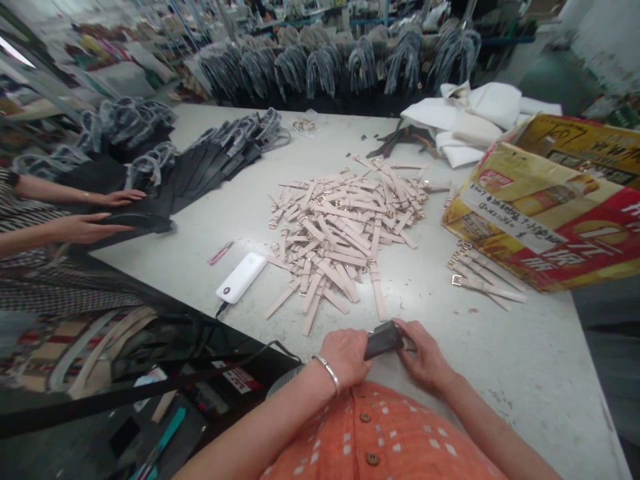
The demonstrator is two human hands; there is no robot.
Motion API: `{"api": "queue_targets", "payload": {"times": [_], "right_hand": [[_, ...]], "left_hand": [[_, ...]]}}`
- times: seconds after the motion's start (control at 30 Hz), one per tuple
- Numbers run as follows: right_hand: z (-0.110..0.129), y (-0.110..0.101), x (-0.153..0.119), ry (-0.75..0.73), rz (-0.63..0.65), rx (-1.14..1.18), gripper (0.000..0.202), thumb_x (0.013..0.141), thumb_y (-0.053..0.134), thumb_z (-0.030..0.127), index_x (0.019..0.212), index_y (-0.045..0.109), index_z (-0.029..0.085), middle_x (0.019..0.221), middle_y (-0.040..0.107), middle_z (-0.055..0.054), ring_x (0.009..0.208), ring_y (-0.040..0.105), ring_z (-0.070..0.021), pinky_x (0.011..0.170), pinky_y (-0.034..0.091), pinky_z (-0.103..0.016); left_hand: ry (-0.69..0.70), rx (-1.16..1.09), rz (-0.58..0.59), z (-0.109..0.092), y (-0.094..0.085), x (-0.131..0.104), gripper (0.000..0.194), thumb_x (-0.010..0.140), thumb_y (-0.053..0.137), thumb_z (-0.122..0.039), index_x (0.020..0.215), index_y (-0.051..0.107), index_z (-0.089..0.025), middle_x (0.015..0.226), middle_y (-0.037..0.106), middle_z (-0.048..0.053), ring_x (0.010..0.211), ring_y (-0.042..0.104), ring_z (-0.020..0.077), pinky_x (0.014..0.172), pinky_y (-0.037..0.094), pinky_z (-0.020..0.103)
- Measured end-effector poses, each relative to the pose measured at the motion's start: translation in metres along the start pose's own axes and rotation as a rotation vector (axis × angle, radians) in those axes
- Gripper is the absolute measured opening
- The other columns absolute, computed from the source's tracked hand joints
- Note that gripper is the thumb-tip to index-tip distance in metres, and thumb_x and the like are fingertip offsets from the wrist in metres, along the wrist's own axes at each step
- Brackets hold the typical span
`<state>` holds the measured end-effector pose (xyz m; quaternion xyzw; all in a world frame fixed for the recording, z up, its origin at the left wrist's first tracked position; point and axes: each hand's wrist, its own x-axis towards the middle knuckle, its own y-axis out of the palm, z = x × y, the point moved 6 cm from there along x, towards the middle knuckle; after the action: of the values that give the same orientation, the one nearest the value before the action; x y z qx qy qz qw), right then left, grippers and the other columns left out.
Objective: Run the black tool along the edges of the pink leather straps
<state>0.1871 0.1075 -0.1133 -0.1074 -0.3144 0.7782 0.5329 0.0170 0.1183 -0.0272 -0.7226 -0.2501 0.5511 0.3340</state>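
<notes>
A short black strap piece (384, 340) is held between my hands near the table's front edge. My left hand (346, 357), with a silver bangle at the wrist, is closed round its left end. The fingers of my right hand (425, 357) pinch its right end. Beyond my hands lies a large heap of pale pink straps (345, 227) with small gold buckles. One strap (378, 291) sticks out from the heap towards me. A few more pale straps (487, 277) lie at the right, beside the carton.
A yellow and red carton (545, 207) stands on the right of the table (540, 360). A white power bank (241, 277) with a cable and a red cutter (221, 253) lie left. Another person's hands (100, 217) touch black pieces at far left. White sheets (475, 113) lie behind.
</notes>
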Motion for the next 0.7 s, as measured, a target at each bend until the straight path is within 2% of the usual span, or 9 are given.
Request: {"api": "queue_targets", "payload": {"times": [0.27,0.43,0.53,0.7], "right_hand": [[-0.006,0.002,-0.001,-0.013,-0.014,-0.031,0.058,0.084,0.051,0.025,0.138,0.031,0.021,0.109,0.055,-0.011,0.098,0.051,-0.0260,0.087,0.045,-0.045],[-0.011,0.006,-0.004,-0.004,-0.013,-0.039,0.055,0.085,0.051,0.024,0.137,0.033,0.022,0.094,0.058,-0.008,0.088,0.053,-0.0232,0.080,0.048,-0.041],[-0.012,0.006,-0.004,0.013,-0.029,-0.048,0.052,0.085,0.051,0.025,0.135,0.037,0.022,0.093,0.059,-0.008,0.087,0.054,-0.0222,0.079,0.049,-0.040],[-0.010,0.005,-0.003,0.017,-0.034,-0.040,0.048,0.085,0.052,0.027,0.132,0.043,0.021,0.091,0.060,-0.007,0.086,0.055,-0.0215,0.078,0.049,-0.037]], "left_hand": [[-0.055,-0.028,-0.042,0.002,0.001,0.001,0.031,0.082,0.047,-0.040,0.103,0.057,-0.019,0.100,0.067,0.011,0.099,0.062,0.0254,0.082,0.046,0.034],[-0.103,-0.026,-0.055,0.017,0.000,-0.008,0.031,0.084,0.044,-0.038,0.104,0.056,-0.018,0.100,0.066,0.012,0.097,0.062,0.0250,0.080,0.046,0.034],[-0.118,-0.020,-0.042,0.024,0.002,-0.018,0.030,0.083,0.045,-0.039,0.102,0.056,-0.018,0.098,0.067,0.011,0.096,0.062,0.0250,0.079,0.046,0.033],[-0.112,-0.024,-0.012,0.019,0.013,-0.024,0.029,0.081,0.049,-0.039,0.099,0.057,-0.018,0.096,0.067,0.011,0.095,0.063,0.0252,0.079,0.046,0.033]]}}
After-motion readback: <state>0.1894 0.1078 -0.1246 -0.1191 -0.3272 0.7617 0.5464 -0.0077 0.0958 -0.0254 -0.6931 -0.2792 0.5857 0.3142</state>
